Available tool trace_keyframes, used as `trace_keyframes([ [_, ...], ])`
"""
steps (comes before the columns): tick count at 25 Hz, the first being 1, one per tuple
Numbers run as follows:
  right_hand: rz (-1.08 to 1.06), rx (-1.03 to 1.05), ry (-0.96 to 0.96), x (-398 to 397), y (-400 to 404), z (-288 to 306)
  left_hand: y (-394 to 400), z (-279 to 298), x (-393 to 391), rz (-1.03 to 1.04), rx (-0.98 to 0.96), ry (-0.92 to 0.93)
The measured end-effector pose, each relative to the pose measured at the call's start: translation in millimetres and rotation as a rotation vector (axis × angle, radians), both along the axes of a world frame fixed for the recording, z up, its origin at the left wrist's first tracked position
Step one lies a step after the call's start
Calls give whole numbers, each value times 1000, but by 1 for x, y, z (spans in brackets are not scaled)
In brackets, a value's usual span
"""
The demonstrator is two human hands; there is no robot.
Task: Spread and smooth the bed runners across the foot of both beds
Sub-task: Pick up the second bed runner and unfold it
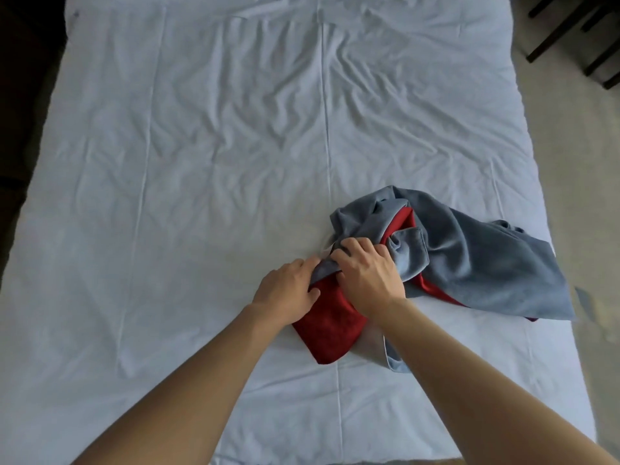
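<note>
A crumpled bed runner, grey-blue on one side and red on the other, lies bunched on the near right part of the bed. My left hand grips a grey fold at the bundle's left end, thumb over the red cloth. Right beside it, my right hand has its fingers curled into the same grey fold. The two hands almost touch. Part of the red side is hidden under my right forearm.
The bed's pale blue sheet is wrinkled, with fold creases running lengthwise. Beige floor lies past the bed's right edge, and dark chair legs stand at the top right. A dark area borders the bed's left edge.
</note>
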State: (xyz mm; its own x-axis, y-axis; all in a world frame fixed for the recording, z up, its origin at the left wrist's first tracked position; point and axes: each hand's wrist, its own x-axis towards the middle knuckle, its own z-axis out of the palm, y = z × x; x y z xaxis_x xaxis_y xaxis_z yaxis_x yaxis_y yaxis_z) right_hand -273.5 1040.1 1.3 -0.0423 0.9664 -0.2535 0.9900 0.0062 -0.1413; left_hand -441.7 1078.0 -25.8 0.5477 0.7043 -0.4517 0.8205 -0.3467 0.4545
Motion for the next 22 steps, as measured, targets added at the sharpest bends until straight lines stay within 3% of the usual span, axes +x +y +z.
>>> trace_keyframes([
  [6, 24, 107, -26, -20, 13, 15, 7, 19, -22, 132, 107, -91],
  [11, 27, 229, 14, -55, 46, 45, 54, 53, -58, 148, 319, -58],
  [17, 92, 80, 65, -81, 44, 35, 62, 56, -134, 167, 455, 123],
  [22, 100, 53, 52, -108, 57, 30, 89, 57, -154, 174, 517, 74],
])
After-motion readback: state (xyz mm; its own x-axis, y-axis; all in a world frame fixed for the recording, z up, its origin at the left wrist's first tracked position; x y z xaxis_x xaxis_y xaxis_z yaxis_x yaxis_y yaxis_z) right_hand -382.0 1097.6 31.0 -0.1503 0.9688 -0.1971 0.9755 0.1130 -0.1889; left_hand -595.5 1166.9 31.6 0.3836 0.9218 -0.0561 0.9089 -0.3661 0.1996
